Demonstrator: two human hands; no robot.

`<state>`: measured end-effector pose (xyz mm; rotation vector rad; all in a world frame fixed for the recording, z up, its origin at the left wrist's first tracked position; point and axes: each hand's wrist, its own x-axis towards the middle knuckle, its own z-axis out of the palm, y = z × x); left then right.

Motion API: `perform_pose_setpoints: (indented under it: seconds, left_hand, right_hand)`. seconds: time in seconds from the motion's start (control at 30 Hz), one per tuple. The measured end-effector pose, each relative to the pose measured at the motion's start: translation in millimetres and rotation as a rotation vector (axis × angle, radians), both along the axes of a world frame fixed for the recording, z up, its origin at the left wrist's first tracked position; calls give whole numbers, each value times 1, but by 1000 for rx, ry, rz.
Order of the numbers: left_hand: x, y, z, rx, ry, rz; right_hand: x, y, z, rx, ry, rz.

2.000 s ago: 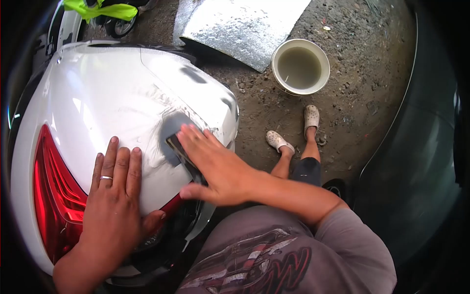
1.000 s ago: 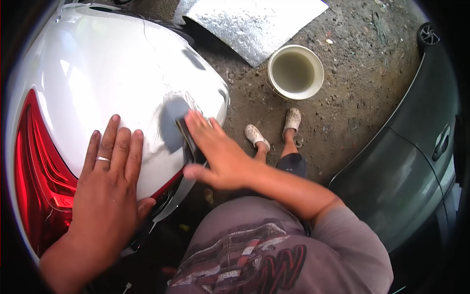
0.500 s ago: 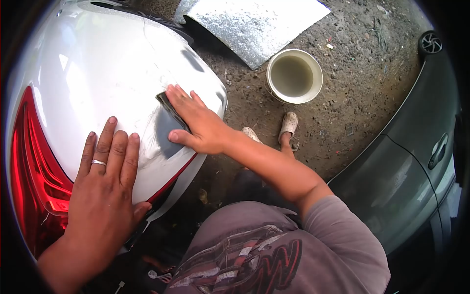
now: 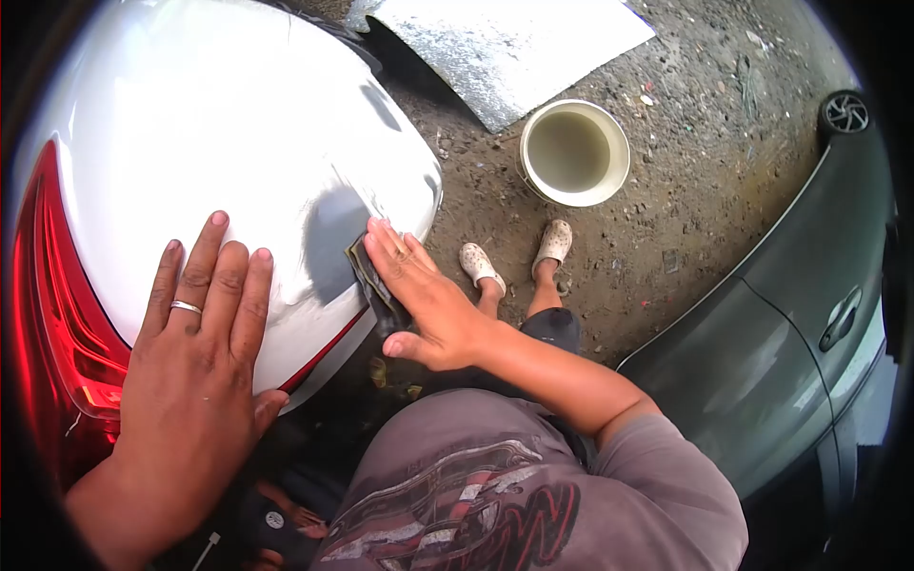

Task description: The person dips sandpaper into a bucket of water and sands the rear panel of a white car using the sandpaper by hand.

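My left hand [image 4: 195, 366], a ring on one finger, lies flat with its fingers stretched out on the white car body [image 4: 219, 124], beside the red tail light [image 4: 71, 314]. It holds nothing. At the panel's lower right edge, my right hand [image 4: 424, 300] keeps a folded dark sheet [image 4: 374, 290] under its palm and fingers, the thumb held apart. A grey patch [image 4: 333, 243] shows on the white paint just left of the sheet. The underside of my right palm is hidden.
A bucket [image 4: 575, 152] of cloudy water stands on the dirt ground, near a silvery sheet [image 4: 505, 57]. A dark green car [image 4: 762, 352] is at the right. Light clogs [image 4: 552, 243] are on feet below. Another person's hand [image 4: 303, 517] shows at the bottom.
My right hand has moved right and down with the dark sheet, off the grey patch to the panel edge. My left hand stays flat in nearly the same place.
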<state>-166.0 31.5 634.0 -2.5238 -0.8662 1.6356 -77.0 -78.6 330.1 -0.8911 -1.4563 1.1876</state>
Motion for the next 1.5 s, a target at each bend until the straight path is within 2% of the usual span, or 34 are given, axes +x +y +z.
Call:
perform_pose_setpoints:
  seconds: [0.07, 0.17, 0.23, 0.33, 0.43, 0.47, 0.57, 0.63, 0.7, 0.73, 0.8, 0.83, 0.87, 0.93, 0.97, 1.03, 1.07, 1.1, 1.13, 1.2, 1.27, 1.3, 1.37, 1.43, 1.5]
  left_hand:
    - [1, -2, 0, -3, 8, 6]
    - [4, -4, 0, 8, 2, 15]
    - [6, 1, 0, 1, -12, 27]
    - [3, -3, -2, -10, -3, 39]
    - [5, -2, 0, 26, -23, 3]
    - [4, -2, 0, 23, -21, 3]
    - [7, -2, 0, 5, -11, 1]
    - [7, -1, 0, -5, 9, 32]
    - [6, -1, -1, 5, -10, 30]
    - [5, -2, -1, 1, -9, 26]
    - [5, -2, 0, 9, -9, 5]
    - [6, -4, 1, 5, -10, -2]
    - [8, -1, -1, 16, 2, -13]
    - [6, -1, -3, 3, 36, 6]
    - [7, -2, -3, 18, 15, 9]
    - [5, -3, -1, 18, 4, 6]
    - [5, -3, -1, 13, 11, -7]
    - [5, -3, 0, 12, 18, -20]
    - [5, -4, 2, 14, 16, -25]
    - [5, -1, -1, 0, -3, 25]
    - [4, -1, -3, 7, -11, 27]
    - [3, -3, -3, 24, -14, 31]
    - [3, -4, -2, 2, 7, 17]
    - [6, -3, 1, 30, -1, -12]
    - [7, -1, 1, -1, 17, 18]
  right_hand:
    - [-1, 9, -1, -12, -21, -17]
    - [-15, 77, -14, -23, -42, -14]
    - [-14, 55, 10, -81, -17, -33]
    - [-8, 10, 57, 48, -31, -42]
    - [-6, 35, 22, -38, -96, 15]
    - [-9, 51, 4, -153, -83, 23]
    - [-13, 44, 16, -164, -61, -12]
    - [-4, 14, 60, 40, -80, -35]
    - [-4, 8, 68, 82, -69, -1]
    - [-6, 12, 56, 78, -67, -5]
    - [-10, 48, 4, -210, -31, 7]
    - [-9, 64, -4, -254, -55, -11]
    - [-11, 54, 0, -184, -29, -42]
    - [-11, 17, 58, -15, -26, -34]
    - [-11, 6, 78, 59, 73, -45]
    - [-7, 15, 59, 98, -160, 19]
    - [-9, 30, 33, 107, -166, 16]
    - [-16, 49, 0, -63, -102, -10]
    - [-15, 58, -6, -245, -33, -38]
    - [-14, 44, 10, -172, -44, -52]
    - [-8, 17, 60, 15, -57, -28]
    - [-9, 10, 77, 52, 66, -22]
    - [-10, 23, 47, -13, -162, -24]
    - [-17, 56, -10, -312, -52, -28]
    - [-20, 53, 0, -288, -32, -52]
